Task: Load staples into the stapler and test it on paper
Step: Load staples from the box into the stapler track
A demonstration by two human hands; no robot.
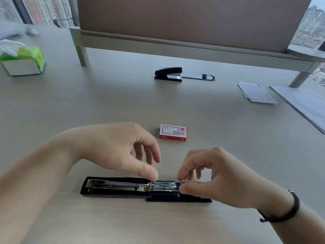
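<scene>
Head view. Right hand [211, 173]: thumb and forefinger pinched shut on a small grey piece at the right end of the stapler's metal channel; it may be a short strip of staples, but it is too small to tell. Left hand [119, 148]: fingers loose and curled, clasping nothing, thumb tip resting on the far edge of the stapler [146, 189] near its hinge.

Stapler: black, swung fully open and flat on the table [105, 103], directly under both my hands. Long axis runs left to right across me. Open magazine lies to the left of my pinch, so I judge the piece must travel leftward along that axis; right hand is the nearer.

Staple box [173, 132]: red and white, closed, just beyond the stapler, well clear of my fingers.

Paper [256, 93]: loose sheets at far right, untouched; the test is not yet begun.

Also present: second black stapler [168, 73] farther back; green tissue box [22, 60] far left; desk partition [175, 20]; windows on both sides.
</scene>
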